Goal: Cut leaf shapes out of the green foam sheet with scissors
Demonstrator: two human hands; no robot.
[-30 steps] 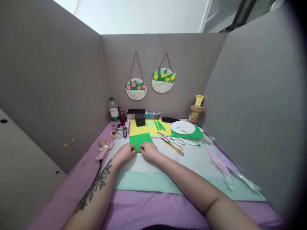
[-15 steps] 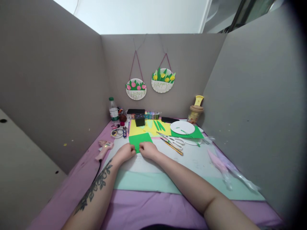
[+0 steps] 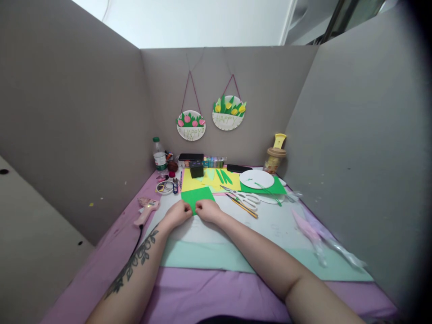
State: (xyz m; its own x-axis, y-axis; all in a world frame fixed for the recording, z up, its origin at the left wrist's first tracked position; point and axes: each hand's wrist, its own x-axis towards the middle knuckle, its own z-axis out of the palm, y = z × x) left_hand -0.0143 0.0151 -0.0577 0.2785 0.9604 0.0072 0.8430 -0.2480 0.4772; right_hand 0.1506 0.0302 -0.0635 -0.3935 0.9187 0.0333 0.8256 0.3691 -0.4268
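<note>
A sheet of green paper [image 3: 197, 194] lies in front of me, its near edge between my two hands. My left hand [image 3: 178, 213] is closed at the lower left part of the sheet, fingers curled in. My right hand [image 3: 207, 210] is closed too, close beside it on the right, knuckles toward the sheet. Both seem to pinch the paper's near edge; the fingertips are mostly hidden. White-handled scissors [image 3: 248, 198] and a yellow pencil [image 3: 248, 211] lie right of the sheet. Beyond it, cut green leaf shapes [image 3: 224, 177] rest on yellow paper [image 3: 191, 182].
A pink glue gun [image 3: 146, 211] with a cord lies left. A white paper plate [image 3: 256, 179] sits on green paper back right, near a lidded cup [image 3: 275, 159]. A bottle [image 3: 159, 157] stands back left. Plastic wrappers [image 3: 312, 236] lie right. Two decorated plates [image 3: 191, 126] hang on the partition.
Almost nothing differs. Both hands stay at the green sheet's near edge, with only a very slight shift of the left hand toward the right. The view has moved a touch.
</note>
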